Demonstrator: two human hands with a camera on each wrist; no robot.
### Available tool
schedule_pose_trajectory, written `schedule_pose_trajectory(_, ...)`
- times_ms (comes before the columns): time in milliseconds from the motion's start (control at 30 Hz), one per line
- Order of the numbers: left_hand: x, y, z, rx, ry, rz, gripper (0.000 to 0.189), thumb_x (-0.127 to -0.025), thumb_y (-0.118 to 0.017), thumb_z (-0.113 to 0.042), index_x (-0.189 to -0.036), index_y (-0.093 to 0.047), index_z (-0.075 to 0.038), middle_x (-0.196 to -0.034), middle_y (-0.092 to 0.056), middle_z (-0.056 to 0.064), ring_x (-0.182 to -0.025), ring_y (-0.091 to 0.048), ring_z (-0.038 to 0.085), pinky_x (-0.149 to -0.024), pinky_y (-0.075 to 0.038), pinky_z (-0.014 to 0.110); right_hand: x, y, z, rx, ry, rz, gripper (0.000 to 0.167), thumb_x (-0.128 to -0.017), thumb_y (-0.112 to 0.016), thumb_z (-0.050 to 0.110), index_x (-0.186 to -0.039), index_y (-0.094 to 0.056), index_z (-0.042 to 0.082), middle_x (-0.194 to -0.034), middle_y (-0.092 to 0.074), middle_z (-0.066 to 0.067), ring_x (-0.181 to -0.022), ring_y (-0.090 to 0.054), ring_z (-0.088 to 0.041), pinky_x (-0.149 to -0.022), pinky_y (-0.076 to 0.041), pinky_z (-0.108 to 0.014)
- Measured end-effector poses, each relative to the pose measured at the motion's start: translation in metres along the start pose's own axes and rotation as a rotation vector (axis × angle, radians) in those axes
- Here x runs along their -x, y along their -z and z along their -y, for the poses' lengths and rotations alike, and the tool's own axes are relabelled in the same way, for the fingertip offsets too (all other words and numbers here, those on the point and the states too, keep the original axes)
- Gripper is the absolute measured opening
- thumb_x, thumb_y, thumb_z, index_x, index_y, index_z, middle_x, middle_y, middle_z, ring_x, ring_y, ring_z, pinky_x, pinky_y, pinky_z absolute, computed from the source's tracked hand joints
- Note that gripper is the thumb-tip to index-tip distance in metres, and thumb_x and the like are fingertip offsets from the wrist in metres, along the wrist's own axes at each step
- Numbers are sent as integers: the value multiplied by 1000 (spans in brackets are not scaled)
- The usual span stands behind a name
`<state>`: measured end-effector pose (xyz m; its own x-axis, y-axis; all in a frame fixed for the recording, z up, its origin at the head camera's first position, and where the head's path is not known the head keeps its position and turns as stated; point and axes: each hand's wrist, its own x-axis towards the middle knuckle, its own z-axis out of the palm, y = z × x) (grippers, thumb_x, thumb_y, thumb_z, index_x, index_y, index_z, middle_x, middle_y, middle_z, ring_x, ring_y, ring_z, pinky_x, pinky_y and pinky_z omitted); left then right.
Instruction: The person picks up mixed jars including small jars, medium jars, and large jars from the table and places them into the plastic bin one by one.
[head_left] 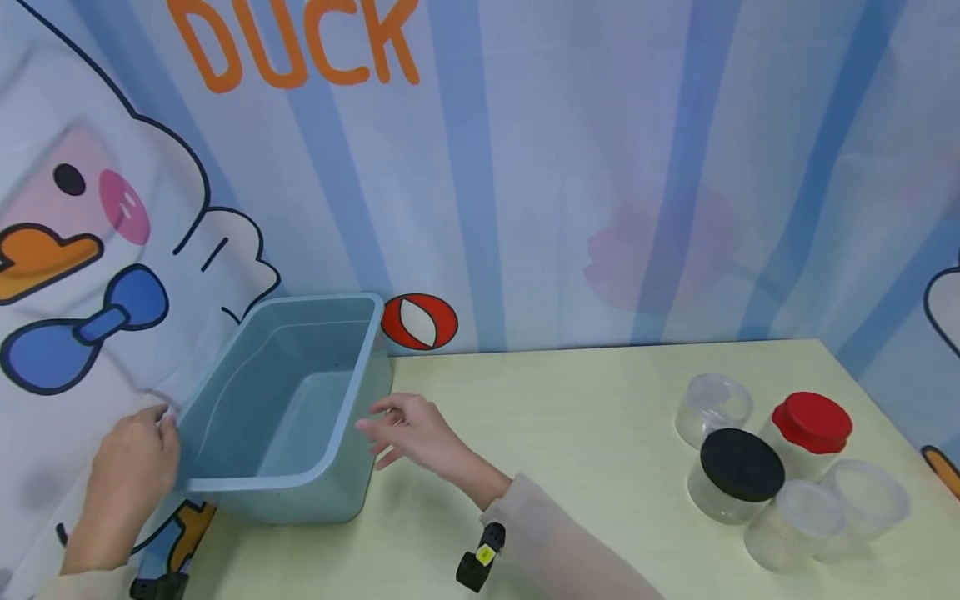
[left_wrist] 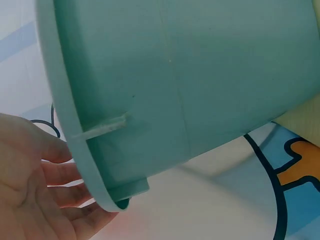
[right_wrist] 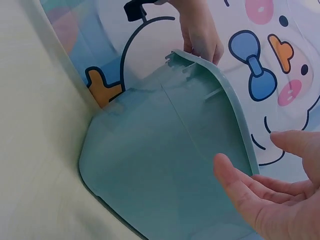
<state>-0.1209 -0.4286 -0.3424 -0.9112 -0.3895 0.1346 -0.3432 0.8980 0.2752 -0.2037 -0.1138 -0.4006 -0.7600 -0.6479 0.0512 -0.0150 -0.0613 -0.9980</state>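
The printed cloth (head_left: 555, 167) forms the backdrop, with blue stripes, a large duck figure at left and the word DUCK in orange letters. In front of it lies the pale yellow table (head_left: 555, 400). The blue-green bin (head_left: 292, 502) stands upright at the left end of the table, open side up, with its left rim extending past the table edge. The left hand (head_left: 138, 454) is positioned at the near left corner of the bin; its bent fingers grasp the rim, with several fingertips hidden behind it in the left wrist view. The right hand (head_left: 408, 429) is located just beside the right wall of the bin; its fingers are released and loosely bent, with the thumb apart from them. At the right end of the table, well apart from the bin, five containers form a close group: the red-lidded jar (head_left: 810, 425), the black-lidded jar (head_left: 738, 475), and three clear tubs, namely the rear tub (head_left: 714, 408), the front tub (head_left: 791, 525) and the right-hand tub (head_left: 870, 500). A small black wrist device (head_left: 480, 562) is located at the right sleeve cuff.
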Motion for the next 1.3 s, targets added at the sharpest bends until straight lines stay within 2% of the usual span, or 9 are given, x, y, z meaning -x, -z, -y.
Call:
schedule_pose_trajectory(167, -2, -1, 1, -4, 33, 31, 48, -106, -31, -11, -132, -36, 29, -128, -41, 48, -116, -42, 63, -92, -40, 70, 1, -5, 0, -66, -7, 15, 45, -97, -67, 14, -132, -53, -10, -99, -66, -29, -88, -69, -40, -68, -61, -38)
schedule_pose_trajectory(333, -4, -3, 4, -12, 55, 55, 47, -106, -29, -11, -129, -40, 28, -128, -42, 48, -112, -46, 62, -90, -42, 69, 0, -9, -1, -107, -4, 21, 44, -96, -67, 13, -132, -54, -9, -97, -67, -29, -92, -66, -47, -72, -60, -47)
schedule_pose_trajectory(533, -6, -8, 10, -27, 30, 66, 42, -104, -30, -8, -120, -47, 28, -118, -49, 47, -103, -51, 62, -83, -45, 68, -2, -13, -4, -169, -24, 33, 45, -96, -66, 9, -135, -50, -7, -92, -70, -17, -87, -71, -37, -74, -59, -48)
schedule_pose_trajectory(633, -7, -12, 11, -22, 48, 59, 41, -103, -30, -5, -122, -47, 28, -120, -49, 47, -105, -52, 62, -84, -46, 68, -3, -17, -5, -218, -38, 42, 45, -96, -66, 6, -135, -48, -6, -93, -70, -15, -86, -71, -35, -76, -58, -50)
schedule_pose_trajectory(833, -9, -14, 9, -22, 68, 37, 39, -99, -31, 2, -125, -45, 28, -122, -47, 47, -106, -51, 61, -86, -45, 68, -3, -23, -3, -273, -46, 43, 44, -96, -65, 5, -135, -46, -3, -93, -70, -17, -83, -71, -33, -75, -60, -45)
schedule_pose_trajectory(1067, -9, -15, 7, -1, 102, 52, 40, -97, -33, 5, -130, -42, 26, -125, -45, 47, -109, -50, 61, -87, -45, 68, -6, -31, -4, -315, -63, -7, 42, -95, -67, 4, -131, -46, 0, -85, -69, -13, -72, -71, -25, -74, -60, -40)
schedule_pose_trajectory(1300, -6, -23, 9, -18, 44, -27, 37, -96, -33, 9, -124, -45, 29, -120, -48, 47, -107, -51, 61, -86, -46, 68, -6, -39, -5, -428, -98, -71, 36, -93, -68, 0, -124, -49, 2, -79, -68, -11, -59, -67, -15, -68, -60, -36)
